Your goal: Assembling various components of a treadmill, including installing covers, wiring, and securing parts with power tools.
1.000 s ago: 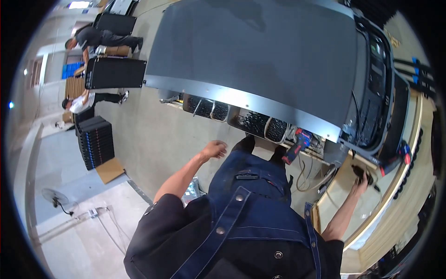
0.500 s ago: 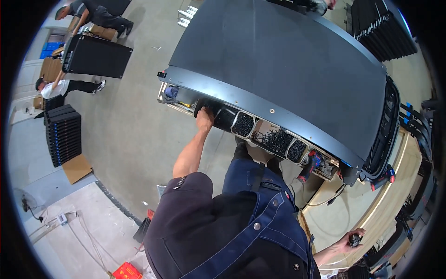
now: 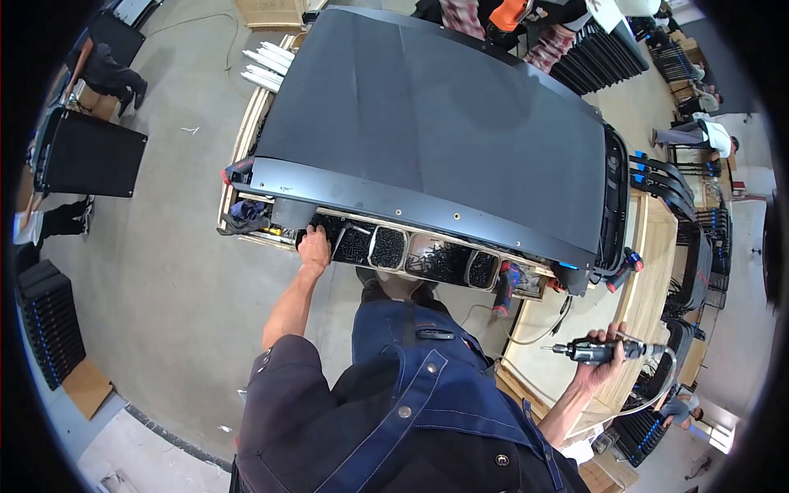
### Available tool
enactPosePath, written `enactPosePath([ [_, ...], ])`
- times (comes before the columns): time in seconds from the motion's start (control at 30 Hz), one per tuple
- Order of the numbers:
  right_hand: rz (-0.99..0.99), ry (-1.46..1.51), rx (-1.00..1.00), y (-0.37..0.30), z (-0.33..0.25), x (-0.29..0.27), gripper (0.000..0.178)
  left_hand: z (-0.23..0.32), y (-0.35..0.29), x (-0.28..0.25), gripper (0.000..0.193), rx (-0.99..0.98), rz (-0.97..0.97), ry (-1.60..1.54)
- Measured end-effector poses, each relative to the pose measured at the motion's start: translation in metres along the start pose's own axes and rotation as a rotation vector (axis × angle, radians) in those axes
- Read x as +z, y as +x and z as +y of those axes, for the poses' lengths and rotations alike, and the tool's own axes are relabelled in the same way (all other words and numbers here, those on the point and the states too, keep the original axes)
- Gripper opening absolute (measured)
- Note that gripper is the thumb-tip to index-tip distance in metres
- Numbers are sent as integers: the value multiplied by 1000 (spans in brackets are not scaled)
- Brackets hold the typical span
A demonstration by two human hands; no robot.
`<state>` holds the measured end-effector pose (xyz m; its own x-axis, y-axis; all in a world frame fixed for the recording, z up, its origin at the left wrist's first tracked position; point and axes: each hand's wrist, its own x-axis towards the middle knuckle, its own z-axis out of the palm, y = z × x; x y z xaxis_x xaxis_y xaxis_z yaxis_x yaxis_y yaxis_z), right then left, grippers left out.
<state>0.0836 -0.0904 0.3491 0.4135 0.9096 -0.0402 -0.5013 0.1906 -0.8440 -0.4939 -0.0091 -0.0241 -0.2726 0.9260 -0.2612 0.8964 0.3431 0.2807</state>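
Note:
My left hand [image 3: 314,248] reaches into the dark bin at the left end of a row of parts containers; its fingertips are lost among the dark contents. In my right hand [image 3: 606,358] is a black straight power screwdriver [image 3: 588,351], its thin bit pointing left and a pale hose [image 3: 667,386] trailing from its back end. Beside the left hand, a white-rimmed container [image 3: 387,247] holds small black parts. Further right come a wider tray [image 3: 427,258] of loose black fasteners and another small container [image 3: 482,269]. Above them lies a large dark grey panel [image 3: 436,123] with a metallic front rail [image 3: 345,197].
A red-and-black cordless drill [image 3: 506,287] hangs right of the containers; another [image 3: 625,269] sits at the panel's right corner. A wooden bench frame [image 3: 649,304] stands at right. Across the panel, a person in plaid sleeves [image 3: 549,48] works. White tubes [image 3: 268,66] lie at far left.
The view has shifted right. My right hand has come up with the screwdriver, now seen side-on. My left hand stays at the left bin. A person's plaid sleeves now show across the panel.

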Motion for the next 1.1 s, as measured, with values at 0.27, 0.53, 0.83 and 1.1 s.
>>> enactPosePath([
  [0.27,-175,-428,-25,11,26,71,67,-7,8,0,30,-12,-30,-76],
  [0.53,-352,-459,131,36,59,110,66,4,-5,-7,9,-313,120,-637],
  [0.83,-416,29,262,70,99,146,59,180,-92,-106,34,-78,-282,-1501],
  [1.1,-383,322,395,79,106,154,43,298,-176,-147,25,6,-593,-2311],
])
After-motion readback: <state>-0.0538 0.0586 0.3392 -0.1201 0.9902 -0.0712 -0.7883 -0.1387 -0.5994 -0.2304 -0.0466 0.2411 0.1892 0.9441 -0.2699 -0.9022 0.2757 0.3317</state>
